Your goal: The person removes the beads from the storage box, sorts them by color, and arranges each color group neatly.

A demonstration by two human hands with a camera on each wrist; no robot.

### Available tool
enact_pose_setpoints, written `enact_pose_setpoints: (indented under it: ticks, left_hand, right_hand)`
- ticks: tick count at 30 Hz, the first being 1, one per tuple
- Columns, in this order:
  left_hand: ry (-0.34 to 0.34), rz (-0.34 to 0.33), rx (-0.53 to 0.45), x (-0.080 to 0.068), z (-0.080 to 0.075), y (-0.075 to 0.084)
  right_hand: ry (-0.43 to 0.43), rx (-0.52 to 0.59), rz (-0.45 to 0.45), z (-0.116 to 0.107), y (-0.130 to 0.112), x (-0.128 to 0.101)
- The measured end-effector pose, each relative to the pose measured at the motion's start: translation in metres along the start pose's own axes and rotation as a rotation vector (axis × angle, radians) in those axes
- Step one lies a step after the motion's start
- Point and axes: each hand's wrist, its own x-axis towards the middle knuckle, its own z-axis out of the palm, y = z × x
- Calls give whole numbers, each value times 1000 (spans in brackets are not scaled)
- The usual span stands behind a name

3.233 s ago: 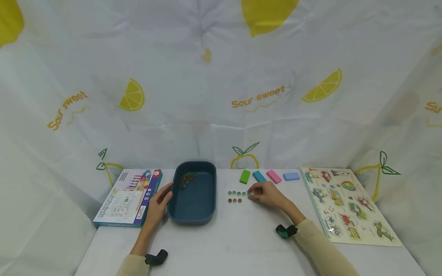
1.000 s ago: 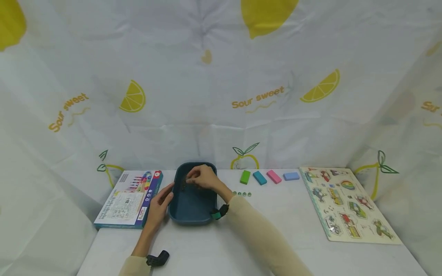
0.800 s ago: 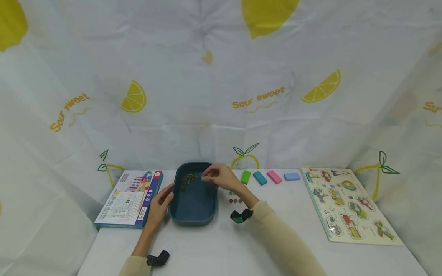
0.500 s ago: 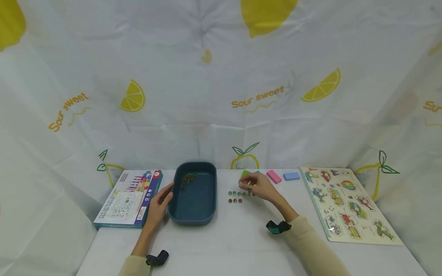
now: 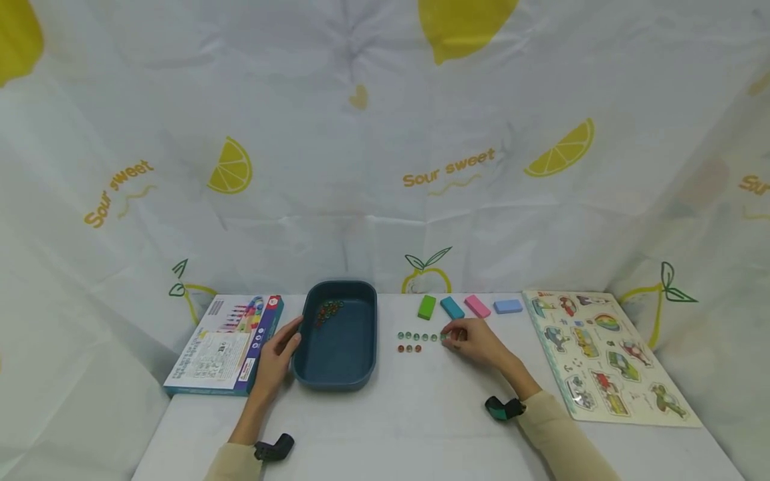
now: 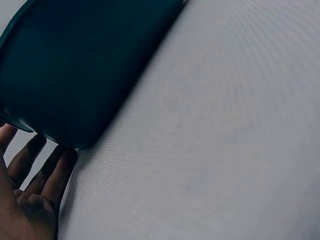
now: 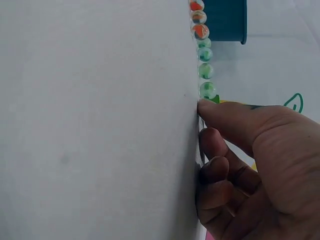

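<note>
On the white table, the person's right hand rests with its fingers curled and its fingertips pressed down at the right end of a row of green marbles; the head view shows a green marble at those fingertips, but whether it is pinched or only touched cannot be told, and in the right wrist view the thumb hides that spot. In that wrist view the green marbles run in a line away from the thumb, with the red marbles beyond them, close to the dark teal tray. From the head camera the three red marbles sit in a short row just in front of the green row, both rows lying between the tray and the right hand. The left hand lies relaxed with straight fingers against the tray's left wall, touching it without gripping. Inside the tray, a small heap of mixed marbles gathers in the far left corner. Left of the tray lies a colourful game box. Behind the marble rows stand four blocks in a line: a green block, a teal block, a pink block and a light blue block. A wooden vehicle puzzle board lies at the right edge of the table.
</note>
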Motion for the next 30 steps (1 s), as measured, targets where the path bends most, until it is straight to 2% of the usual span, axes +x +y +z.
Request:
enact_pose_setpoints:
  ticks: [5, 10, 14, 17, 23, 30]
  left_hand:
    - [-3, -2, -2, 1, 1, -2]
    - [-7, -8, -3, 0, 1, -1]
    - [-3, -13, 0, 0, 1, 1]
    - [-1, -7, -4, 0, 1, 0]
    - [0, -17, -5, 0, 1, 0]
    - [13, -34, 7, 0, -1, 0]
  right_hand:
    - [-32, -8, 21, -4, -4, 0]
    - [-8, 67, -29, -9, -12, 9]
    - [-4, 191, -66, -9, -43, 30]
    - [-49, 290, -88, -6, -72, 50]
    - [-118, 346, -139, 17, -121, 93]
    - [-135, 429, -97, 60, -155, 130]
